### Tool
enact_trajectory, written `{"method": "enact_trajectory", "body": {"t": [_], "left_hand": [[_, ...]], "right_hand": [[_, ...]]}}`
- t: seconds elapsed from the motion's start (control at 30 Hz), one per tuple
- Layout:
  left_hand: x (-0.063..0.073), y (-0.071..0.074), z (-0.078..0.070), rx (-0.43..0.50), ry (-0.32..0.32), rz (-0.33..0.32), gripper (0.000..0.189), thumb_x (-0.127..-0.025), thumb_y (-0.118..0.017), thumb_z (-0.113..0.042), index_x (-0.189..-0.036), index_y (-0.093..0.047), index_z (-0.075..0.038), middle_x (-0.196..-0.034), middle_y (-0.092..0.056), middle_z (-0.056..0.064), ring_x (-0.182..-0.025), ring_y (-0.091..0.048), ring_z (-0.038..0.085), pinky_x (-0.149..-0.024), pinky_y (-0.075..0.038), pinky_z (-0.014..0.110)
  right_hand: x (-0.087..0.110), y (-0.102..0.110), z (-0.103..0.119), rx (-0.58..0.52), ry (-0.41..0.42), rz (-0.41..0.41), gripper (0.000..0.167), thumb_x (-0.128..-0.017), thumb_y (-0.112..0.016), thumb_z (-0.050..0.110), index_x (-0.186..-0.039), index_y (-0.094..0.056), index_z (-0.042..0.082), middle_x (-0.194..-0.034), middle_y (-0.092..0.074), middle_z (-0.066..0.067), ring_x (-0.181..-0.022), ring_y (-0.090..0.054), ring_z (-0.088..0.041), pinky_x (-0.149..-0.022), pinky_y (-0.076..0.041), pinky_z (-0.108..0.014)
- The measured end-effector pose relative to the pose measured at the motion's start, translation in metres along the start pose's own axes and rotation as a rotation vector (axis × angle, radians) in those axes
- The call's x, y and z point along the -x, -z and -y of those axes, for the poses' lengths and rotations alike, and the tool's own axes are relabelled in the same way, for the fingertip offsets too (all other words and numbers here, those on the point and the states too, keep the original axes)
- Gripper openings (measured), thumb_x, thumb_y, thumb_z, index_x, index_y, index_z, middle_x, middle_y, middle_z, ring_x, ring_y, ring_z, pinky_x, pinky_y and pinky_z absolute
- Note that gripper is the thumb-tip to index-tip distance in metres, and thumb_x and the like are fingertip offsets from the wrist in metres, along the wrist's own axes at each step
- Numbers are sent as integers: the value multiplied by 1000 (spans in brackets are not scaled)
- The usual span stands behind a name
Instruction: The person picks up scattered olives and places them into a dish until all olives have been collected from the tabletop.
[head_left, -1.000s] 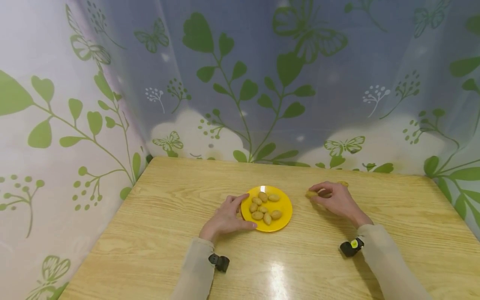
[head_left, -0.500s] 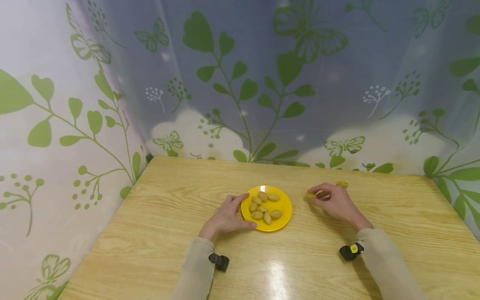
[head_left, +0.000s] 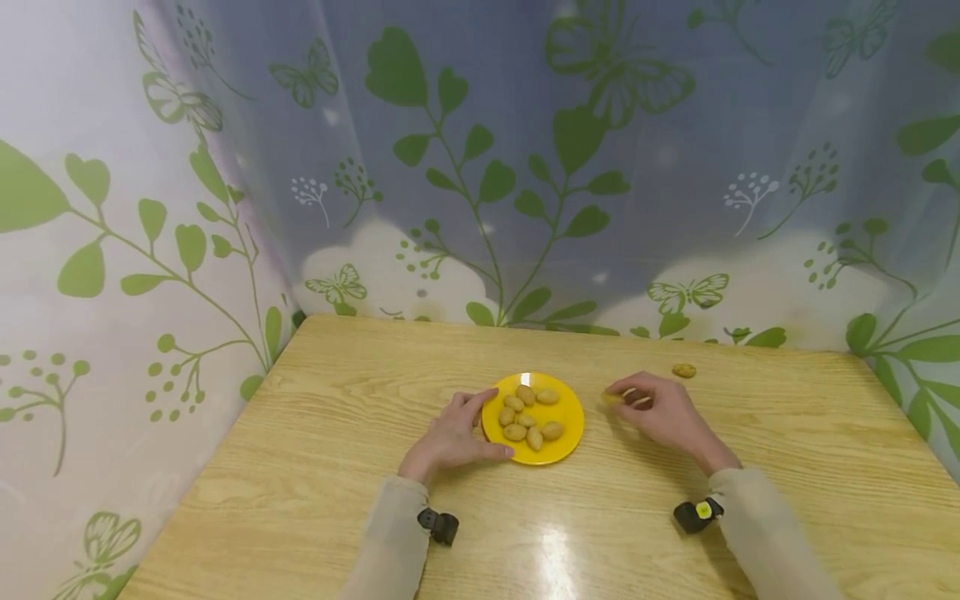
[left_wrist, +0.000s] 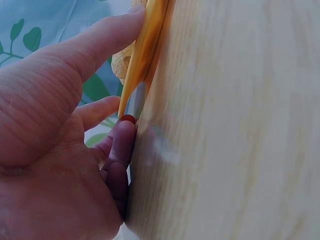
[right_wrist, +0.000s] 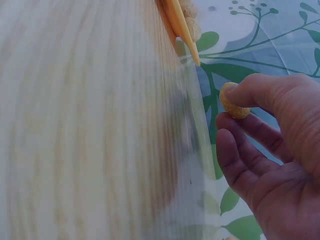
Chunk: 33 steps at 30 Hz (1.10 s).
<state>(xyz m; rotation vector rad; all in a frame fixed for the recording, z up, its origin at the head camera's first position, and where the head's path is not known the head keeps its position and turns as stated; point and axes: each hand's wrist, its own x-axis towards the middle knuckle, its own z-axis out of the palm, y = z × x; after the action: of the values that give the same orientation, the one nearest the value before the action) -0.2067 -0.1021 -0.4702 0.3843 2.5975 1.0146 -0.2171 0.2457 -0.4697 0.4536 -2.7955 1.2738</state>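
A round yellow plate [head_left: 573, 442] lies on the table with several small tan oval pieces [head_left: 547, 397], like little potatoes or nuts, on it. My left hand [head_left: 450, 433] holds the plate's left side, the thumb and index finger spread along the rim; in the left wrist view the thumb lies on the rim and other fingers curl beside its edge. To the right of the plate, my right hand [head_left: 663, 408] pinches one yellow-brown oval piece [right_wrist: 234, 102] between thumb and fingertips, raised off the table in the right wrist view.
Another rough tan piece [head_left: 684, 370] lies on the wooden table [head_left: 375, 358] behind my right hand. Curtains with leaf and butterfly prints [head_left: 480, 250] hang behind the table and on the left. Each wrist carries a small black camera [head_left: 438, 526].
My right hand has drawn left toward the plate with the pinched oval piece, uncovering the piece behind it. The left hand and the plate stay in place.
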Motion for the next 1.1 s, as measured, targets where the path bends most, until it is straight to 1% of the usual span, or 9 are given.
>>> {"method": "enact_trajectory", "body": {"t": [0.3, 0.53, 0.8, 0.97, 1.1], "left_hand": [[0, 0, 0, 4, -1, -1, 97, -80, -84, -46, -160, -35, -24, -152, -40, 15, -141, -43, 36, -116, -34, 61], [0, 0, 0, -4, -2, 0, 96, -80, -84, -46, -160, -35, -25, -153, -40, 15, -141, -42, 37, -116, -32, 62], [0, 1, 0, -4, -10, 3, 96, -80, -85, -45, -160, -36, -21, -152, -40, 16, -140, -43, 38, -115, -35, 62], [0, 1, 0, -5, -7, 4, 96, -80, -84, -45, -160, -36, -21, -152, -41, 17, -140, -43, 38, -115, -34, 64], [0, 1, -1, -9, 3, 5, 96, -80, -84, -46, -160, -35, -24, -152, -40, 15, -140, -43, 38, -115, -34, 64]], "right_hand": [[0, -8, 3, 11, 36, -14, 21, -91, -77, 11, -112, -77, 17, -110, -74, -4, -95, -69, -19, -78, -58, -23], [1, -15, 8, 0, 48, 4, 21, -91, -77, 11, -112, -77, 16, -111, -74, -4, -95, -69, -19, -79, -59, -25], [-1, -21, 17, 3, 58, 2, 24, -90, -76, 7, -112, -77, 15, -112, -74, -4, -95, -69, -19, -78, -59, -23], [-3, -26, 20, -28, 67, 8, 23, -90, -76, 7, -111, -78, 14, -110, -74, -3, -95, -69, -19, -78, -59, -24], [-4, -30, 22, -53, 73, 14, 22, -89, -77, 7, -110, -78, 15, -109, -74, -3, -95, -69, -19, -78, -59, -24]]}}
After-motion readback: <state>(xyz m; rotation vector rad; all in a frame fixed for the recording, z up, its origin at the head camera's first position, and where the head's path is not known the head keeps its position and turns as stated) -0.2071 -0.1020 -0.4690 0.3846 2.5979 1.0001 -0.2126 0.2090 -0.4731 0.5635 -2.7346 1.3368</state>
